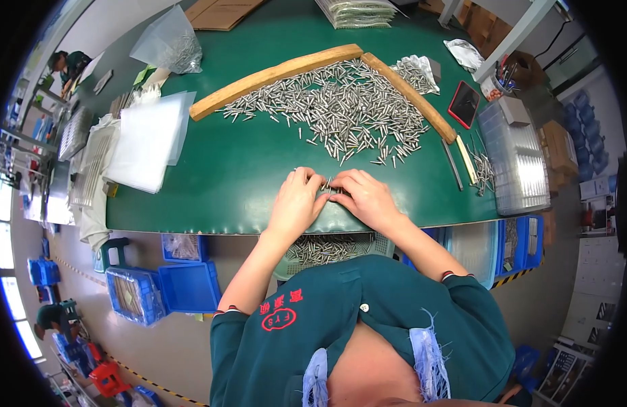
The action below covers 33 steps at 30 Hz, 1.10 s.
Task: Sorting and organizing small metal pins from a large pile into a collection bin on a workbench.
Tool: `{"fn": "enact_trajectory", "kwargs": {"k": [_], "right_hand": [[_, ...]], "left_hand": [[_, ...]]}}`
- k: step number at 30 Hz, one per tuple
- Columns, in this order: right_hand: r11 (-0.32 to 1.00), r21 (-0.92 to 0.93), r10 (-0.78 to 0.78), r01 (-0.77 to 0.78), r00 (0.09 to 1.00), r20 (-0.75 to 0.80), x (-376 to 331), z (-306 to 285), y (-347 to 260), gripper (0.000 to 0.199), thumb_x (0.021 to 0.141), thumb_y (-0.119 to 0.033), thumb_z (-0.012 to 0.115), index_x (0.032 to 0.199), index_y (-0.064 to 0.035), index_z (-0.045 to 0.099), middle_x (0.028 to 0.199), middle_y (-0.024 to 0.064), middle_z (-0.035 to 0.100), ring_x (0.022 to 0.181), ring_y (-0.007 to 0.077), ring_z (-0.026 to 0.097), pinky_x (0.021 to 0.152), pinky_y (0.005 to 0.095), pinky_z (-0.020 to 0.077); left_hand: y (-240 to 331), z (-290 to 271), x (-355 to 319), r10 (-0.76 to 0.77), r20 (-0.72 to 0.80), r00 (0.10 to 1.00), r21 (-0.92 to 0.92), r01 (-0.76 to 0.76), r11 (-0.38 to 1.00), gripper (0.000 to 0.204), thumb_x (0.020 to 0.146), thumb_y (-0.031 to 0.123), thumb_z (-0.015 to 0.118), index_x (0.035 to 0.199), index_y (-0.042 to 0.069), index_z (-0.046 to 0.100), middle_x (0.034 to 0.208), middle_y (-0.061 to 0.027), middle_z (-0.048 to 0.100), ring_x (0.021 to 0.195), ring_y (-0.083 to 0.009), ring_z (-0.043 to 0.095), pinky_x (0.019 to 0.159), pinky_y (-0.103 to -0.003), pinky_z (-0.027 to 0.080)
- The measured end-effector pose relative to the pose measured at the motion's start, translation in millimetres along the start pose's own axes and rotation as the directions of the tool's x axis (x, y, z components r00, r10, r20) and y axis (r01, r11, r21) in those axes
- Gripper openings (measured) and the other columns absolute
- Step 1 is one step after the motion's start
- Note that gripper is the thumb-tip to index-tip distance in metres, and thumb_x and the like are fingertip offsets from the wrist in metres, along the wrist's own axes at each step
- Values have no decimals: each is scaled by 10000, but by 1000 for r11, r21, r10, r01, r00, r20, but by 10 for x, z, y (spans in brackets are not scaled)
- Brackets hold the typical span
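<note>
Close to the front edge of the green table (225,183), my two hands meet with their fingertips almost touching. My left hand (296,197) and my right hand (365,197) both have curled fingers, closed around a few small metal pins (329,187) between them. Finer detail of those pins is covered by the fingers. Beyond my hands lies a wide heap of small silver metal pins (340,105), spread loosely. Two wooden bars (279,76) form an angle behind and beside the heap.
At the right lie a red-edged phone (464,104), a cream-handled tool (466,159) and clear plastic trays (513,163). Plastic sheets (144,146) and a bag of pins (174,47) rest at the left. Below the edge, a green basket (283,270) holds pins, beside blue bins (189,286).
</note>
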State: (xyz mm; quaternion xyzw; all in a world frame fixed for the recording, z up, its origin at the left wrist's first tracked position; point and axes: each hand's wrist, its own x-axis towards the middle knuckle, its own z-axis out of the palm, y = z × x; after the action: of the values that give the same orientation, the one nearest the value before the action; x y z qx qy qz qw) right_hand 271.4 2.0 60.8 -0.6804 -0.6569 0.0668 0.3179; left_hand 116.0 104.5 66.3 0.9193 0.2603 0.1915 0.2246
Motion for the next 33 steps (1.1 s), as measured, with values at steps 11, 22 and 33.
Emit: {"fn": "enact_trajectory", "kwargs": {"k": [11, 22, 33], "right_hand": [[1000, 5, 27, -28, 995, 101, -25, -50, 39, 276, 789, -201, 698, 1035, -97, 628, 1057, 31, 557, 985, 235, 575, 765, 372, 512], [999, -38, 24, -24, 1000, 5, -156, -185, 123, 151, 809, -155, 681, 947, -104, 648, 981, 1, 620, 879, 208, 606, 727, 333, 510], [998, 24, 59, -60, 997, 49, -134, -135, 47, 173, 802, -157, 694, 947, -89, 630, 966, 48, 587, 843, 229, 613, 707, 355, 510]], "left_hand": [[17, -24, -56, 86, 31, 996, -36, -85, 996, 304, 785, 138, 681, 1071, 73, 600, 1045, -92, 556, 950, -288, 537, 841, -384, 441], [80, 135, 39, 119, 14, 993, -43, -118, 992, 234, 778, 187, 700, 979, 91, 631, 1002, -66, 554, 893, -261, 537, 791, -372, 440], [59, 121, -73, 138, -40, 990, 14, -138, 990, 212, 760, 201, 719, 900, 85, 610, 968, -40, 559, 890, -247, 525, 762, -374, 426]]}}
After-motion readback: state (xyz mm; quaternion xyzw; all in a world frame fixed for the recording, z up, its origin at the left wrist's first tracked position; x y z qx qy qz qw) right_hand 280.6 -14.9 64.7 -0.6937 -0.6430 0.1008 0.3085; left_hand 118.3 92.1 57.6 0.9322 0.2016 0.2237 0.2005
